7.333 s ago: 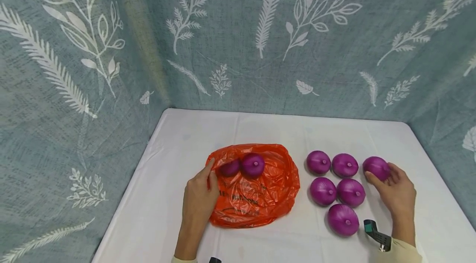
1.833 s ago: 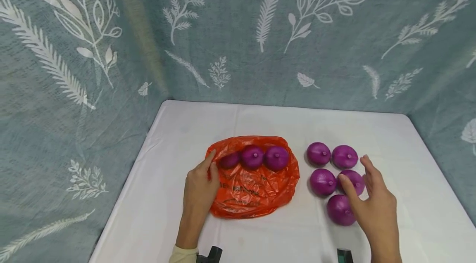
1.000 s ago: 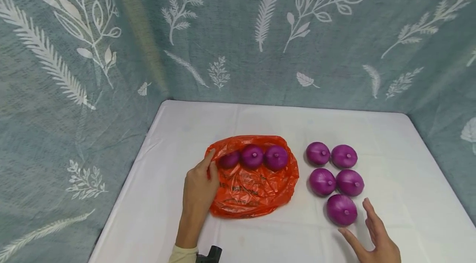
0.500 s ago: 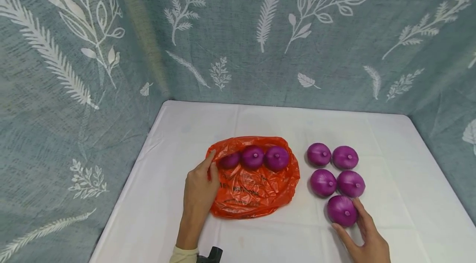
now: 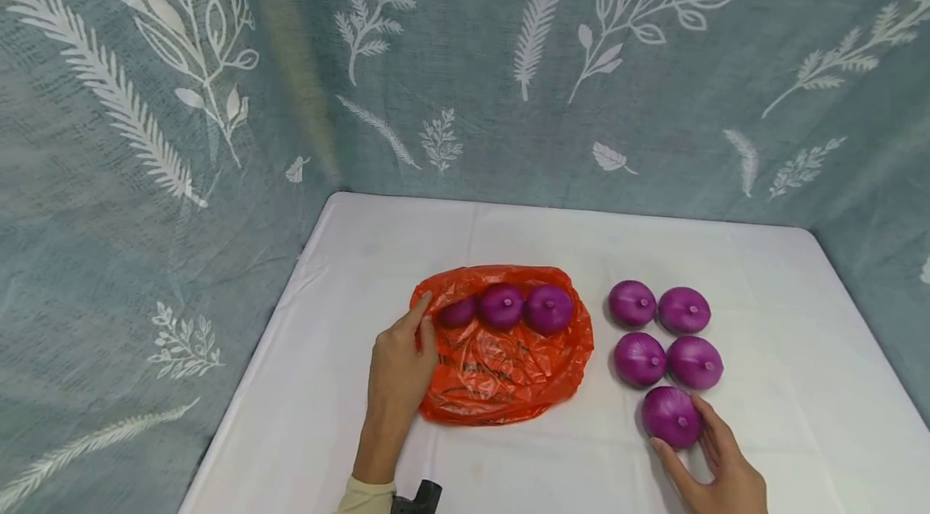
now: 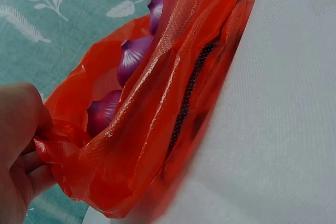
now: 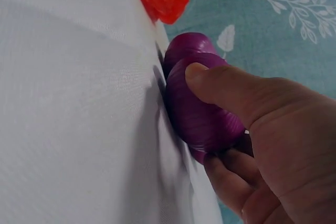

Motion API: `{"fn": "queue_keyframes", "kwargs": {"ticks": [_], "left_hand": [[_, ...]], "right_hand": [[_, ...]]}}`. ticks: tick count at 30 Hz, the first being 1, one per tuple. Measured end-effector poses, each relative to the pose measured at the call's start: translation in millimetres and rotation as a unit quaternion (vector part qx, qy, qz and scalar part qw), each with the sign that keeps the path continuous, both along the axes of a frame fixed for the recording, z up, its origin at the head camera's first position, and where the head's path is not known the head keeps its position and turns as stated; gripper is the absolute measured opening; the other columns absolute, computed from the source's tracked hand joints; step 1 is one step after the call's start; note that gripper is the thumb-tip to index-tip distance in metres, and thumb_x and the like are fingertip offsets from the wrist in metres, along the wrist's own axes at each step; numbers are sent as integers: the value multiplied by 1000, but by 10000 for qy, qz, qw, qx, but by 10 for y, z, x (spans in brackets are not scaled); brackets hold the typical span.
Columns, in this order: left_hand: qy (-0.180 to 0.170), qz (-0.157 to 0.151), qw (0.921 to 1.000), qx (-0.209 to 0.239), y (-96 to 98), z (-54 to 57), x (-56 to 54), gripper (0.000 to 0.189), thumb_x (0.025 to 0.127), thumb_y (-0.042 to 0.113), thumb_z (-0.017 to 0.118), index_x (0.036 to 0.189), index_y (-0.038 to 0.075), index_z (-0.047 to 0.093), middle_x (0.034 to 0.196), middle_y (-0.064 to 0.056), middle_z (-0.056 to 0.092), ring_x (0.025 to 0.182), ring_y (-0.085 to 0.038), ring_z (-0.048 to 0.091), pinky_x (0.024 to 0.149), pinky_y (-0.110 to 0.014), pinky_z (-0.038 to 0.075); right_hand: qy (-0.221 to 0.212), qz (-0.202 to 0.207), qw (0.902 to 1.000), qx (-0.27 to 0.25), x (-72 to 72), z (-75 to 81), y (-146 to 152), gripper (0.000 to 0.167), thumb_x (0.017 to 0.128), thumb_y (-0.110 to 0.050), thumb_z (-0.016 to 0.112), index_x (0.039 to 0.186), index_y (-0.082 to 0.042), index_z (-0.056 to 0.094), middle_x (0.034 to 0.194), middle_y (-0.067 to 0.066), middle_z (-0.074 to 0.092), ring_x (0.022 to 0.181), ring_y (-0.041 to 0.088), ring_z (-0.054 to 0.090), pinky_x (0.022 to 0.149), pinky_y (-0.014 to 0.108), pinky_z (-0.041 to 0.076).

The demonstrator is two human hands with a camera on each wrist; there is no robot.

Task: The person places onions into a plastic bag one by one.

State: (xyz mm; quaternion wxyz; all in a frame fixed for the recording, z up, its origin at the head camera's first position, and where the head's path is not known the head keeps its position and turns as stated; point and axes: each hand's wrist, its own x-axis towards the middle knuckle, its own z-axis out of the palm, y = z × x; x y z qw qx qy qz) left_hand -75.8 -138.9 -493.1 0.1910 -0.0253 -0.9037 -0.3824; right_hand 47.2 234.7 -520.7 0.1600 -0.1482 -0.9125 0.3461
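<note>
My left hand pinches the left rim of a red plastic bag, which lies with its mouth spread. Inside the bag sit three red onions in a row, the leftmost partly covered by the film. In the left wrist view, thumb and fingers grip the bunched rim of the bag. On the right, my right hand holds the nearest loose onion, thumb on the near side and fingers on the far right side. The right wrist view shows that onion close against the white cloth.
Behind the held onion, several more onions stand in two rows on the white-clothed table. A teal curtain with white leaf prints hangs behind and at both sides of the table.
A third onion has gone from the far right into the bag. My right hand then came back to the nearest onion and closed around it. My left hand stayed at the bag's rim.
</note>
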Motion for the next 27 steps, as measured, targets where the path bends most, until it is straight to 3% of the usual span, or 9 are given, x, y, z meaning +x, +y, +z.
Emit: {"fn": "queue_keyframes", "kwargs": {"ticks": [4, 7, 11, 17, 21, 27], "left_hand": [[-20, -42, 10000, 32, 20, 1, 4, 41, 105, 6, 61, 145, 1, 63, 77, -12, 69, 52, -8, 40, 47, -24, 39], [1, -22, 10000, 47, 23, 4, 5, 40, 105, 6, 61, 144, 1, 64, 72, -7, 65, 51, -8, 39, 46, -24, 38], [-11, 30, 10000, 43, 20, 7, 14, 40, 105, 7, 61, 144, 2, 64, 67, -3, 59, 51, -8, 38, 44, -24, 36], [-4, 6, 10000, 70, 37, 10, 14, 40, 104, 7, 62, 144, 1, 64, 73, -8, 65, 51, -8, 39, 45, -24, 37], [30, -20, 10000, 53, 48, 9, 10, 40, 104, 7, 62, 144, 1, 64, 80, -14, 71, 52, -8, 39, 46, -24, 38], [23, 37, 10000, 24, 42, 6, 16, 40, 104, 6, 62, 144, 1, 64, 98, -21, 77, 54, -10, 43, 49, -24, 41]], "right_hand": [[-138, -150, 9997, -134, 45, 42, -30, 88, 73, -9, 98, 151, -15, 58, 145, 11, 66, 120, -25, 38, 91, -3, 34], [72, -71, 9996, -269, 34, 94, -51, 90, 72, -6, 98, 152, -18, 58, 145, 9, 66, 117, -28, 39, 92, -1, 37], [520, 231, 9980, -291, -21, 142, -77, 96, 69, 0, 99, 153, -21, 57, 144, 7, 67, 122, -22, 46, 92, 3, 41], [1084, 648, 9915, -310, -135, 211, -130, 99, 67, 3, 99, 153, -19, 56, 142, 13, 68, 128, -16, 50, 94, 6, 44], [1148, 772, 9897, -380, -245, 335, -202, 99, 69, 1, 98, 155, -20, 54, 144, 13, 66, 129, -13, 52, 95, 7, 44], [731, 824, 9936, -235, -434, 564, -362, 96, 74, -9, 98, 156, -20, 50, 153, 1, 60, 135, 18, 59, 96, 5, 41]]}}
